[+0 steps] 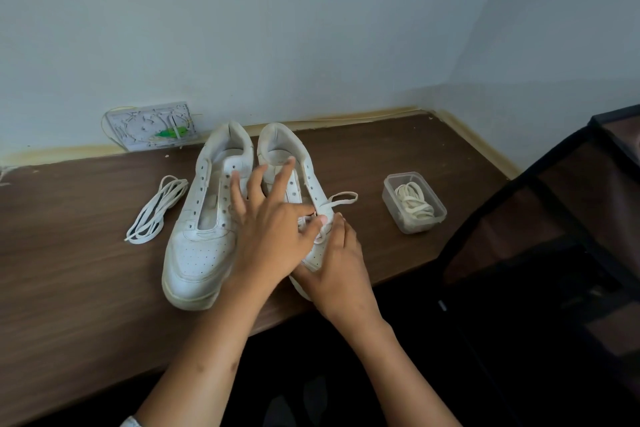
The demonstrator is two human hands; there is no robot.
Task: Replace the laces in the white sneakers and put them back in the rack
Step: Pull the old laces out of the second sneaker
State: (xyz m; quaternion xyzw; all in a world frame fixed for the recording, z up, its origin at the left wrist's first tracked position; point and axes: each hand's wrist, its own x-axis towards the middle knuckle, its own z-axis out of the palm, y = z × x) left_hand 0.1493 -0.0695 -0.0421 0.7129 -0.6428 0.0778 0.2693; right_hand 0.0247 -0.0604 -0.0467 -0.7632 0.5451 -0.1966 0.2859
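Two white sneakers (221, 215) on brown desk (69, 253), pale-blue corner walls (311, 28).

The two white sneakers (204, 218) look like smooth, faintly creased leather. The table (69, 253) is matt wood-grain brown. Flat woven cloth laces (156, 208) lie left; a clear glossy plastic box (412, 222) sits right.

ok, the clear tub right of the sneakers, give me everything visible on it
The clear tub is a small rectangular container with rounded corners, apparently see-through plastic, no lid on it. It stands upright on the brown wooden table, to the right of the right sneaker and apart from it. Inside lies a loose coil of off-white laces, filling most of it. Neither hand touches it; nothing else visibly rests against it.
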